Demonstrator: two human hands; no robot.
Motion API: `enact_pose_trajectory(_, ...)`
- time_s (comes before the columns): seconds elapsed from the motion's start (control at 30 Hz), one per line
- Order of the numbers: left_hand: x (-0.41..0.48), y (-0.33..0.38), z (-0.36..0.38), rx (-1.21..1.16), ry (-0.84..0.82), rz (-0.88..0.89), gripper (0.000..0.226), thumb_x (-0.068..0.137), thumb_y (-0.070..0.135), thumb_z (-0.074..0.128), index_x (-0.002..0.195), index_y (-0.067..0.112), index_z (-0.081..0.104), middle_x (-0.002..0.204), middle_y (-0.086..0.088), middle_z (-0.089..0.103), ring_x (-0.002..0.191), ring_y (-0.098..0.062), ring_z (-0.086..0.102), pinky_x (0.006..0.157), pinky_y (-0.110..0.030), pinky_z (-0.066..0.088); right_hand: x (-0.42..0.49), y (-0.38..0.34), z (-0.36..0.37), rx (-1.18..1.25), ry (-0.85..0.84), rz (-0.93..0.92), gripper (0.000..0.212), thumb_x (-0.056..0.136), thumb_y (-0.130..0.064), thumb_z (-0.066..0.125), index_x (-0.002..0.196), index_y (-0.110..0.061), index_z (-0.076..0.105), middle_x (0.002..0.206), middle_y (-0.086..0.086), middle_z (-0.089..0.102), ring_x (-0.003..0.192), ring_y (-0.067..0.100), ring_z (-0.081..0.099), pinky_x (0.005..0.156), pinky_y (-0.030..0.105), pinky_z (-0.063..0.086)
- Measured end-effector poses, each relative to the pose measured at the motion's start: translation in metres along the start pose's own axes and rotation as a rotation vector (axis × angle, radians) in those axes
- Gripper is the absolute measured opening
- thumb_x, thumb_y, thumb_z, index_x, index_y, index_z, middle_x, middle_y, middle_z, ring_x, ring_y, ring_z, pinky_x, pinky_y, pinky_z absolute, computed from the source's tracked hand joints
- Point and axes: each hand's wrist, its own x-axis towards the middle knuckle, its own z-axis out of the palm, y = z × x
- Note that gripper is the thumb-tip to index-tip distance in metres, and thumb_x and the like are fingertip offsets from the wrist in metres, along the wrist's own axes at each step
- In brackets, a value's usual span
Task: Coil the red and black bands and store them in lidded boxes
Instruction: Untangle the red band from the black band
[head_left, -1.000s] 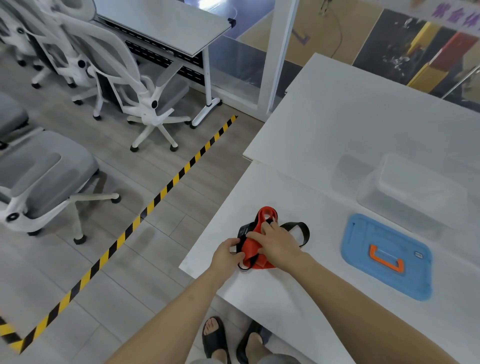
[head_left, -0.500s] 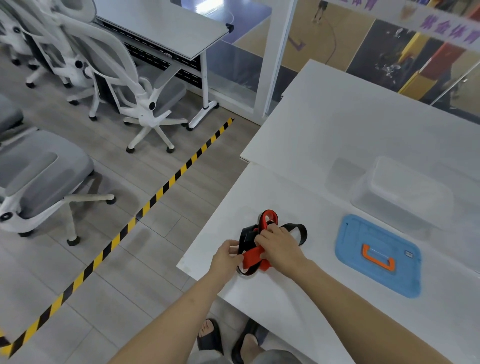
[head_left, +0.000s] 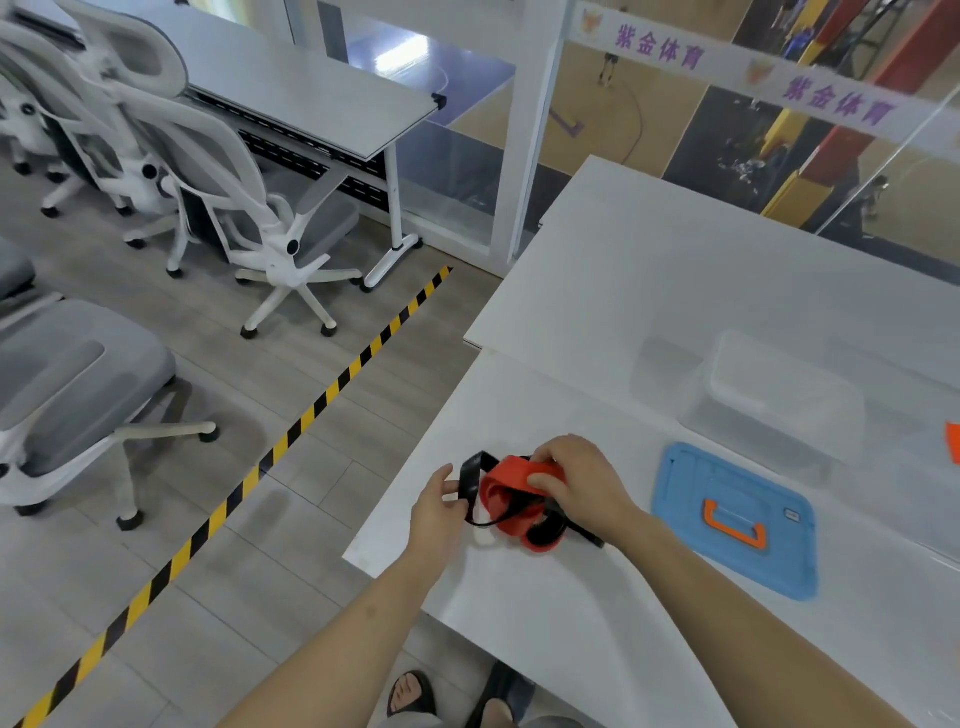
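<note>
Gripping the red band (head_left: 511, 480) with my right hand (head_left: 584, 480), I curl my fingers over its top and press my thumb against its near side. It is wound into a loose, thick coil that sits at the near left corner of the white table (head_left: 571, 597). The black band (head_left: 471, 475) is tangled with it: one loop sticks out to the left, and more of it runs under the red coil and out beneath my right wrist. My left hand (head_left: 436, 512) is just left of the coil, thumb and curled fingertips pinching the black loop.

To the right, near my right forearm, a blue lid (head_left: 691, 483) lies flat with an orange handle (head_left: 735, 531) on top. Just beyond it stands a clear box (head_left: 779, 395), open at the top. Off the table's left edge, yellow and black tape (head_left: 311, 410) crosses the grey floor, with white office chairs (head_left: 249, 208) farther away.
</note>
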Motion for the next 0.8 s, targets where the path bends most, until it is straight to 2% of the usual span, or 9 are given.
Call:
enact_pose_trajectory(0.07,0.001,0.005,0.003,-0.010,0.002,0.031,0.051,0.099,-0.006,0.054,0.145,0.017,0.051,0.127,-0.008,0.069,0.101,-0.021,0.070,0.079,-0.021,0.053,0.000,-0.006,-0.007,0.128,-0.001,0.096,0.010,0.098,-0.035,0.068,0.105,-0.028,0.066,0.102,-0.013,0.068,0.096,0.013,0.062,0.090,0.035,0.053)
enact_pose_trajectory(0.17,0.005,0.013,0.003,0.000,0.032,0.075,0.046,0.095,-0.005,0.055,0.121,0.029,0.072,0.118,0.000,0.076,0.102,-0.022,0.075,0.090,-0.037,0.062,0.002,-0.016,-0.018,0.442,0.138,0.221,0.007,0.098,-0.028,0.070,0.102,-0.027,0.065,0.099,-0.009,0.073,0.093,0.011,0.069,0.086,0.028,0.055)
enact_pose_trajectory(0.3,0.003,0.023,0.002,0.075,0.059,0.088,0.052,0.096,-0.008,0.046,0.109,0.033,0.074,0.105,0.009,0.077,0.092,-0.013,0.075,0.069,-0.014,0.058,0.004,-0.021,-0.028,0.666,0.252,0.292,0.008,0.100,-0.023,0.070,0.105,-0.023,0.064,0.100,0.001,0.075,0.094,0.018,0.071,0.083,0.025,0.053)
enact_pose_trajectory(0.37,0.007,0.018,0.002,0.102,0.059,0.076,0.049,0.096,-0.008,0.046,0.109,0.030,0.074,0.102,0.005,0.077,0.093,-0.019,0.076,0.074,-0.020,0.061,0.001,-0.013,-0.020,0.688,0.189,0.337,0.015,0.102,-0.024,0.066,0.115,-0.023,0.059,0.100,0.005,0.075,0.095,0.021,0.071,0.084,0.027,0.051)
enact_pose_trajectory(0.47,0.012,0.005,-0.001,0.133,0.054,0.022,0.044,0.097,-0.007,0.050,0.110,0.029,0.072,0.099,0.003,0.077,0.093,-0.025,0.076,0.079,-0.027,0.062,-0.007,0.008,0.007,0.570,0.060,0.378,0.029,0.106,-0.025,0.058,0.130,-0.038,0.050,0.098,0.003,0.071,0.095,0.019,0.068,0.086,0.029,0.049)
enact_pose_trajectory(0.57,0.014,-0.004,-0.003,0.186,0.052,0.019,0.038,0.097,-0.003,0.056,0.121,0.022,0.073,0.096,0.003,0.076,0.091,-0.024,0.075,0.088,-0.037,0.062,-0.014,0.020,0.024,0.474,0.018,0.402,0.026,0.109,-0.022,0.047,0.126,-0.039,0.057,0.109,-0.009,0.069,0.102,0.009,0.066,0.093,0.030,0.051)
enact_pose_trajectory(0.63,0.012,-0.004,-0.001,0.218,0.051,0.040,0.041,0.097,-0.001,0.055,0.125,0.025,0.070,0.096,0.004,0.076,0.090,-0.021,0.073,0.088,-0.035,0.060,-0.018,0.022,0.026,0.487,0.047,0.468,0.024,0.109,-0.028,0.045,0.126,-0.034,0.060,0.112,-0.010,0.070,0.104,0.014,0.067,0.098,0.038,0.055)
enact_pose_trajectory(0.7,0.011,0.000,0.001,0.284,0.061,0.077,0.041,0.100,0.003,0.054,0.131,0.027,0.065,0.106,0.004,0.073,0.093,-0.018,0.069,0.086,-0.026,0.053,-0.019,0.023,0.026,0.544,0.067,0.526,0.024,0.106,-0.041,0.053,0.127,-0.034,0.060,0.109,-0.010,0.069,0.101,0.014,0.068,0.094,0.041,0.058)
enact_pose_trajectory(0.8,0.013,0.005,0.002,0.422,0.063,0.137,0.037,0.103,0.012,0.057,0.138,0.020,0.064,0.130,-0.001,0.068,0.112,-0.020,0.063,0.100,-0.025,0.046,-0.019,0.025,0.025,0.540,0.000,0.518,0.045,0.088,-0.060,0.070,0.127,-0.041,0.056,0.112,-0.014,0.065,0.100,0.010,0.066,0.083,0.032,0.057)
